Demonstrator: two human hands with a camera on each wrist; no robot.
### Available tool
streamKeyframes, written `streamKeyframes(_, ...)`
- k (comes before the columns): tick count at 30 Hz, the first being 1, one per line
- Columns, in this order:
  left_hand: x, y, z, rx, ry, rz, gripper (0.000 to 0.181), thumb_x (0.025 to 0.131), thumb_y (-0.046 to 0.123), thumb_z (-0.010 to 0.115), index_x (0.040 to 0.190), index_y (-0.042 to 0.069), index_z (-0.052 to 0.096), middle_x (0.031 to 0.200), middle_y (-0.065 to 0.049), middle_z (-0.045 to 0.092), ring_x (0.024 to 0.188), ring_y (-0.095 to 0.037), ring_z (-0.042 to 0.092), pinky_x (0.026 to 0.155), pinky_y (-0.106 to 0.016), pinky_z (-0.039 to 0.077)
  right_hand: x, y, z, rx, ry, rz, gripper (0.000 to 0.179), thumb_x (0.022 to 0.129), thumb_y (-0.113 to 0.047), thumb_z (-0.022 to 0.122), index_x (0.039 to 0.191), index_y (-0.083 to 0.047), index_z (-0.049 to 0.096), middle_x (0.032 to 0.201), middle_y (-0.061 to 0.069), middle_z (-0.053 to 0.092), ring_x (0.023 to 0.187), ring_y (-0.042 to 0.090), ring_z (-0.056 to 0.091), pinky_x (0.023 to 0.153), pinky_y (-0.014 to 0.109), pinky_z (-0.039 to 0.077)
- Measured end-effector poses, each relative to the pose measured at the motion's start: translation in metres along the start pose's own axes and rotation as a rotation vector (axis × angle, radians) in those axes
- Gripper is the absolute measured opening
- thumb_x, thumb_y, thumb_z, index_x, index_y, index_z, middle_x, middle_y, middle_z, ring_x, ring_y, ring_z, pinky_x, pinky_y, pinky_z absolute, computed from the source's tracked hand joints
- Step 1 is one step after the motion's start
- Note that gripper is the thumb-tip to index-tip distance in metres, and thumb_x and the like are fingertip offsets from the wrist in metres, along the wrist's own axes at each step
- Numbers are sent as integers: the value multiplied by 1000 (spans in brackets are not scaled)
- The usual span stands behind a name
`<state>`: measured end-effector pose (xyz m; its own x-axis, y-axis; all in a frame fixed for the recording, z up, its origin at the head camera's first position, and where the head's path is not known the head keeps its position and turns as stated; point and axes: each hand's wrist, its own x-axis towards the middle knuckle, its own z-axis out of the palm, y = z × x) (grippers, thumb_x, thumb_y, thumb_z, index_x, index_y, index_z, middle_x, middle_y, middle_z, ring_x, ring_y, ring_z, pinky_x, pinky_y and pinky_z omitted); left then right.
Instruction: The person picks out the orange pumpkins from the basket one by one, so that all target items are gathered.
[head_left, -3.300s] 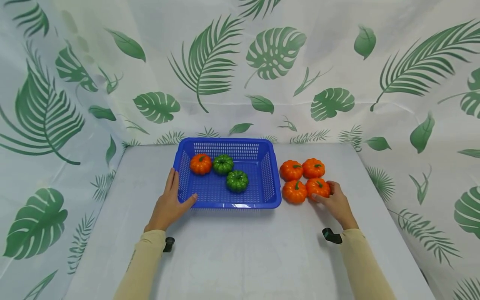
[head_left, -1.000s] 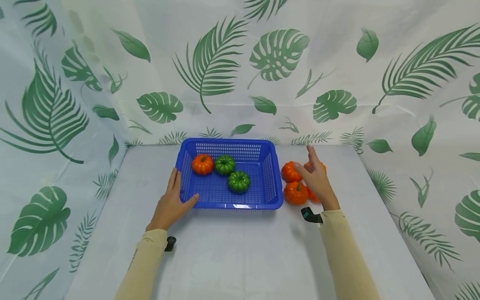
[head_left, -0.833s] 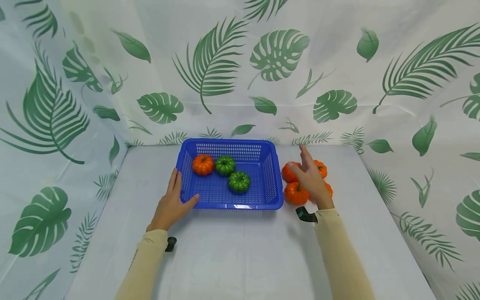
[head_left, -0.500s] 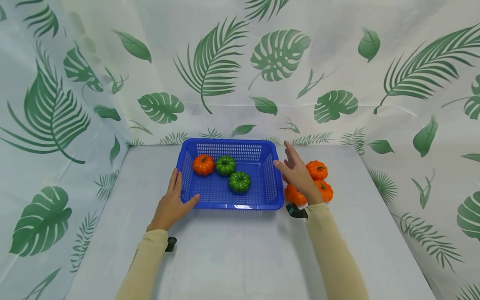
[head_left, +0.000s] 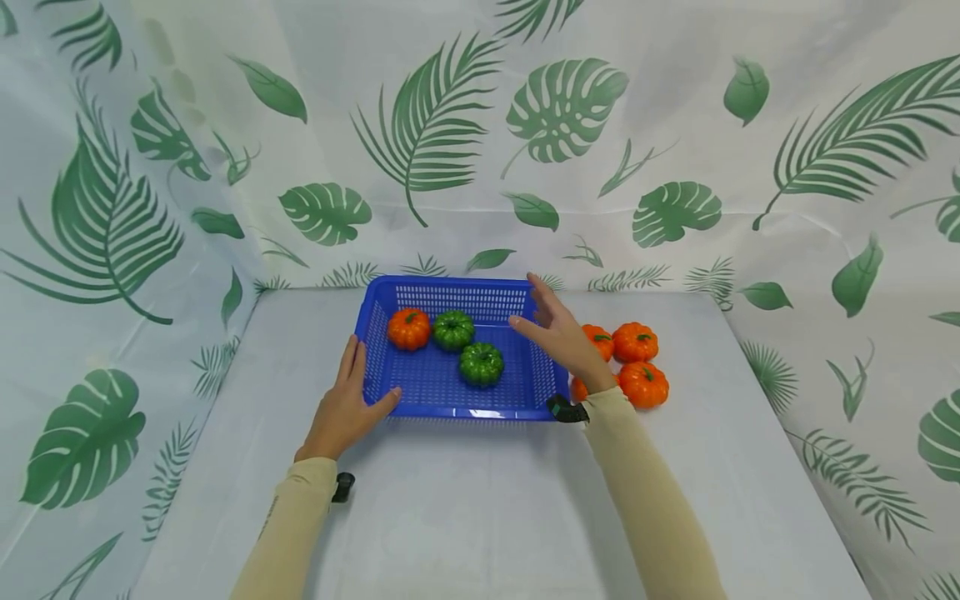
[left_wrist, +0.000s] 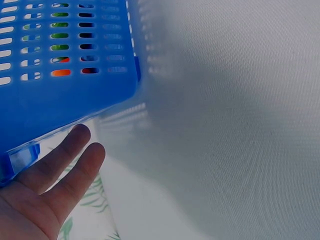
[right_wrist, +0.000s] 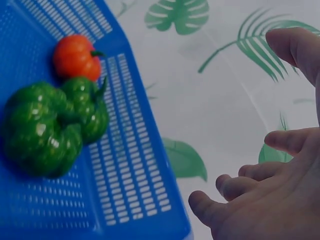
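My left hand (head_left: 341,408) lies at the left side of a blue plastic basket (head_left: 465,412), fingers straight along its outer side and thumb over the front rim. In the left wrist view, two straight fingers (left_wrist: 82,170) show beside the basket wall. Over the basket's right end hovers my right hand (head_left: 562,337), with nothing in it; in the right wrist view its fingers (right_wrist: 290,140) are spread. Inside the basket are one small orange pumpkin (head_left: 408,329) and two green pumpkins (head_left: 453,331) (head_left: 482,365).
Several orange pumpkins (head_left: 643,385) sit grouped on the white table (head_left: 465,500) just right of the basket, partly hidden by my right hand and wrist. A leaf-patterned curtain (head_left: 465,150) closes off the back and both sides.
My right hand has left the front right orange pumpkin, risen and moved left over the basket's right end. The pumpkins stay where they were. My left hand keeps its place at the basket.
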<state>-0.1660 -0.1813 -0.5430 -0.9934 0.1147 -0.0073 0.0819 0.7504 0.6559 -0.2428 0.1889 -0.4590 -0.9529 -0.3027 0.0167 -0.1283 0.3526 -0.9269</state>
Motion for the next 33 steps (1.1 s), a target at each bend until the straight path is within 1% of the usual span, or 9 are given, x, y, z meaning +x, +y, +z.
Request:
streamKeyframes(6, -1, 1, -1, 2, -3, -6, 113, 98, 65, 65, 172, 6, 4, 180, -2, -10, 143, -54, 46, 112, -67, 43, 12, -11, 9, -27, -38, -27, 91, 102, -48, 70, 174, -27, 18, 176, 13, 21, 156, 42, 32, 123, 57, 32)
streamKeyframes(9, -1, 2, -2, 4, -2, -5, 112, 99, 64, 65, 172, 5, 4, 180, -3, -10, 143, -55, 46, 112, -67, 42, 19, -16, 16, -19, -53, -45, 91, 102, -46, 71, 174, -28, 19, 177, 10, 20, 159, 37, 29, 124, 54, 31)
streamKeyframes(13, -2, 2, -2, 6, 5, -7, 111, 99, 61, 65, 172, 4, 5, 180, -5, -9, 143, -56, 45, 112, -68, 42, 29, -22, 25, -11, -85, -63, 92, 102, -46, 72, 174, -27, 18, 177, 10, 19, 160, 32, 25, 125, 52, 30)
streamKeyframes(16, -2, 1, -1, 2, 11, -9, 109, 100, 57, 67, 172, 4, 6, 180, -6, -7, 143, -56, 45, 112, -68, 41, 37, -24, 31, -13, -112, -62, 93, 102, -47, 71, 174, -26, 16, 177, 12, 20, 159, 34, 28, 125, 53, 31)
streamKeyframes(20, -1, 0, -1, -5, 11, -8, 108, 100, 52, 70, 172, 4, 6, 180, -5, -8, 142, -57, 46, 112, -68, 41, 45, -27, 40, -7, -134, -64, 95, 101, -48, 72, 174, -26, 16, 177, 10, 20, 160, 36, 27, 125, 55, 31)
streamKeyframes(26, 0, 2, -1, 3, 8, -19, 110, 99, 59, 67, 172, 6, 6, 180, -3, -9, 144, -56, 44, 113, -68, 40, 58, -30, 54, -7, -166, -77, 95, 101, -48, 72, 174, -27, 16, 179, 2, 14, 162, 33, 20, 125, 55, 30)
streamKeyframes(30, 1, 3, 0, 16, -1, -24, 112, 98, 64, 66, 173, 6, 6, 180, -3, -9, 145, -56, 43, 113, -68, 40, 64, -31, 65, -21, -179, -70, 95, 100, -47, 73, 174, -28, 16, 179, -1, 10, 162, 32, 19, 125, 56, 29)
streamKeyframes(33, 1, 2, -1, 21, 0, -27, 112, 98, 64, 66, 172, 5, 6, 180, -4, -9, 146, -56, 42, 113, -68, 40, 69, -32, 74, -37, -187, -67, 95, 100, -45, 73, 174, -26, 16, 179, -1, 11, 162, 29, 20, 126, 57, 27)
